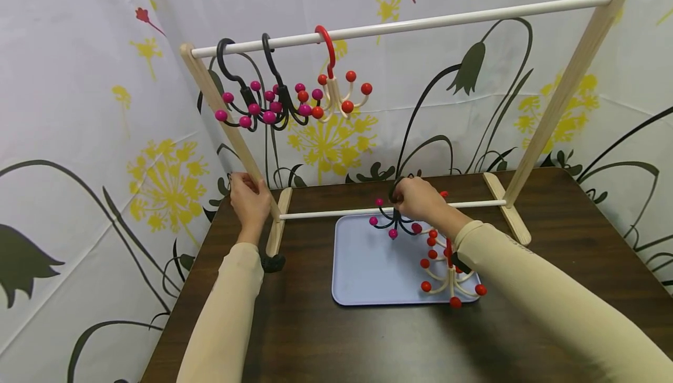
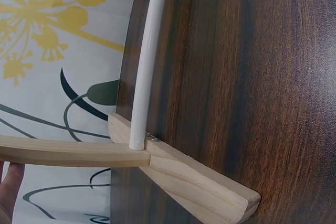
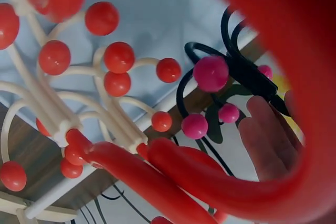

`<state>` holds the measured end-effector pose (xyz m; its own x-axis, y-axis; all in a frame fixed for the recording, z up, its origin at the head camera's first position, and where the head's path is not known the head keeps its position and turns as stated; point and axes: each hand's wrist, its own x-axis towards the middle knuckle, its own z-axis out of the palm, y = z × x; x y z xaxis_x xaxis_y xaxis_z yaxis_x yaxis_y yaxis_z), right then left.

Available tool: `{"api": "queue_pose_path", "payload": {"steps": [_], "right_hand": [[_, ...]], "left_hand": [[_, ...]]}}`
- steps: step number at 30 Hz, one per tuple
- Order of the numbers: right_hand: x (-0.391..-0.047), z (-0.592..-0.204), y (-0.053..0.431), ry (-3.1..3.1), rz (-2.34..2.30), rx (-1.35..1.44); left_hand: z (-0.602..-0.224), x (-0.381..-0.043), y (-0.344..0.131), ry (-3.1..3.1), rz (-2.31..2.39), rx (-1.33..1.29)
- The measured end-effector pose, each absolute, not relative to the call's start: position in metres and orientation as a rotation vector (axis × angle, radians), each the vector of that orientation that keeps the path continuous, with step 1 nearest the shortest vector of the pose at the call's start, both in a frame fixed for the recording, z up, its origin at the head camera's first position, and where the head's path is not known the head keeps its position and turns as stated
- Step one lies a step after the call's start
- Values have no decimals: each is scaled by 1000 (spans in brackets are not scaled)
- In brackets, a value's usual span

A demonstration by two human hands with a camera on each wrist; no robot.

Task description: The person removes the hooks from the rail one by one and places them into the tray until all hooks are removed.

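The right hand (image 1: 420,199) is gripping a black hanger (image 1: 396,216) near the tray's (image 1: 375,272) far edge, its long axis standing roughly upright, pink balls (image 1: 393,234) fanning below, upper hook (image 1: 392,189) partly hidden. The left hand (image 1: 250,201) is holding the wooden post (image 1: 236,138).

can't really pin this down as a home, lab or office, looks like a screened-off indoor tabletop corner: white fabric sheeting printed with yellow and grey-green flowers (image 1: 410,62) runs along the back and left, and there's a plain dark brown wood-grain table (image 1: 336,342) in front of it
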<state>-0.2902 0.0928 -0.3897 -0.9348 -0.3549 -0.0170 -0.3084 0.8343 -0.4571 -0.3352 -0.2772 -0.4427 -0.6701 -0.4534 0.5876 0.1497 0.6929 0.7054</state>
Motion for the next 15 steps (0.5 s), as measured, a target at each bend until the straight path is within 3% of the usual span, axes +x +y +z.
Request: {"api": "queue_pose_path", "payload": {"steps": [15], "right_hand": [[-289, -409, 94, 2923, -513, -576]], "left_hand": [[-441, -334, -276, -2114, -971, 232]]}}
